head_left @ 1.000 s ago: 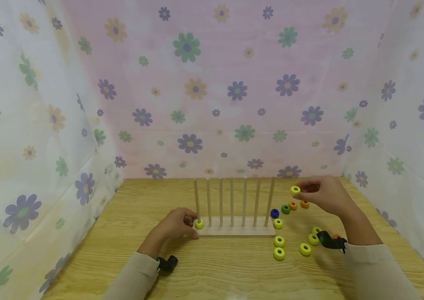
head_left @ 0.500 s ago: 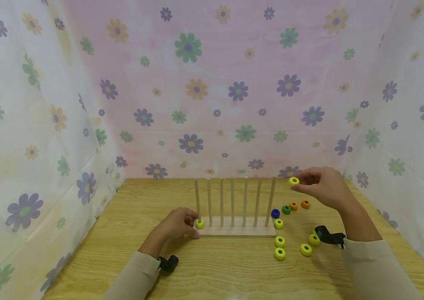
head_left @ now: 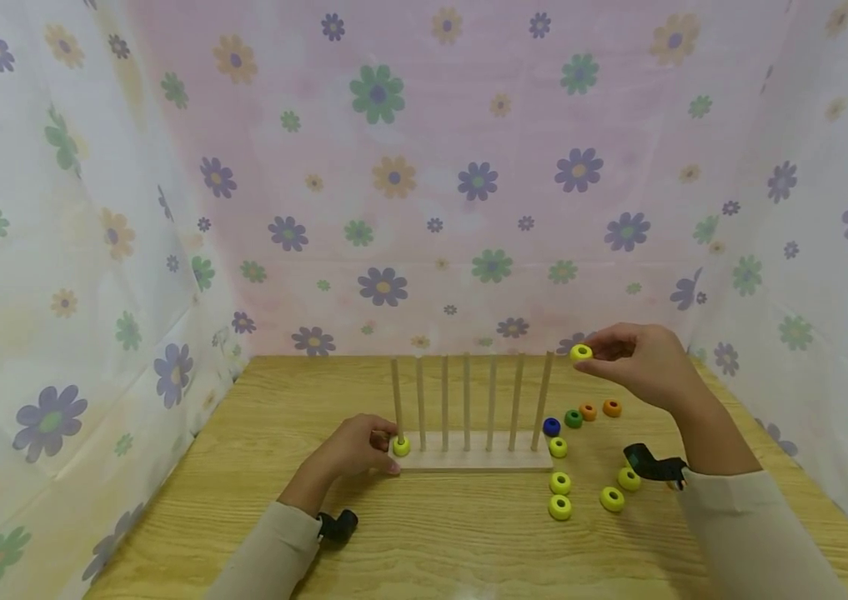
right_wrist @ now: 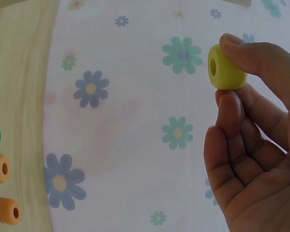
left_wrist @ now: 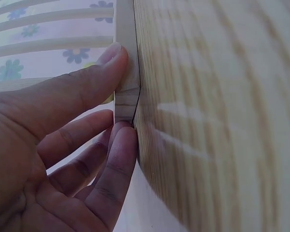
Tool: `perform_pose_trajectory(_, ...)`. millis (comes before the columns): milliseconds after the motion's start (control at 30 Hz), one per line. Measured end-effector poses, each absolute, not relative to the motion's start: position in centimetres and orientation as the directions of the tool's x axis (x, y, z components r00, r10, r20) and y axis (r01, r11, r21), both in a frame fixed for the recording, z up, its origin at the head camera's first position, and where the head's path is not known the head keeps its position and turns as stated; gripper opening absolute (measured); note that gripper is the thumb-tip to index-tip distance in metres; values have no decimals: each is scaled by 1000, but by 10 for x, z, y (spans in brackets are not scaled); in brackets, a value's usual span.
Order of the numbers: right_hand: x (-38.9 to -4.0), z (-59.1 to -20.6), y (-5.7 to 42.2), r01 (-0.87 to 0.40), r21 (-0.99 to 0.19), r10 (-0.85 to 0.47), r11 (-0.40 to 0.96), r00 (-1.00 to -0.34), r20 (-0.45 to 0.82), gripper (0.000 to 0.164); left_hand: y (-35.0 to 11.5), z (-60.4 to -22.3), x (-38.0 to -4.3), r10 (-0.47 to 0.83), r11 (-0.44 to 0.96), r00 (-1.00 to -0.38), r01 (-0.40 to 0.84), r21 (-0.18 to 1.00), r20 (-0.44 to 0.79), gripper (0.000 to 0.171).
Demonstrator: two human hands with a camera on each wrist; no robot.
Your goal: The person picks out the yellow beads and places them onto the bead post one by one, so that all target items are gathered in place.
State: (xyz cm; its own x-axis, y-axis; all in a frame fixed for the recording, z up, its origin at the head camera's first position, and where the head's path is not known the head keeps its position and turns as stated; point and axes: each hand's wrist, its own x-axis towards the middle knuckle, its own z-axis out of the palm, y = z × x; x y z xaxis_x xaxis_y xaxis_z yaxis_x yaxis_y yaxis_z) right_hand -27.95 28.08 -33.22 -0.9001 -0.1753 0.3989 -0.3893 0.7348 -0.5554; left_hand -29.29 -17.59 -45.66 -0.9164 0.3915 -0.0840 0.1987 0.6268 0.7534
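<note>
Head view, seven pegs [head_left: 467, 400], one rack [head_left: 472, 459], one blue bead [head_left: 552, 429], one green bead [head_left: 574, 421], left hand [head_left: 351, 447] gripping rack, right hand [head_left: 646, 360] pinching rounded, holed yellow bead [right_wrist: 232, 73]

We hold our right hand [head_left: 644, 367] raised, thumb and fingers pinching; our left hand [head_left: 352, 447] sits lower, some fingers partly hidden, probably curled.

A pale wooden pegboard [head_left: 476, 462] stands with seven upright rods [head_left: 467, 400]; a round yellow holed bead [head_left: 402, 451] encircles its leftmost rod at the base. A matching yellow bead [right_wrist: 230, 72] is held aloft, right of the pegboard.
</note>
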Motion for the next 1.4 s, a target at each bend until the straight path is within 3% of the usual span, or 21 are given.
perform_pose_trajectory(1033, -282, -310, 246, -481, -569, -193, 667, -849, 492, 25, -177, -456, -293, 384, 622, -918, 180, 762, -96, 64)
perform_pose_trajectory(1400, -284, -302, 228, -568, -538, -261, 623, -799, 541, 23, -178, -458, -295, 383, 619, -918, 171, 766, -105, 64)
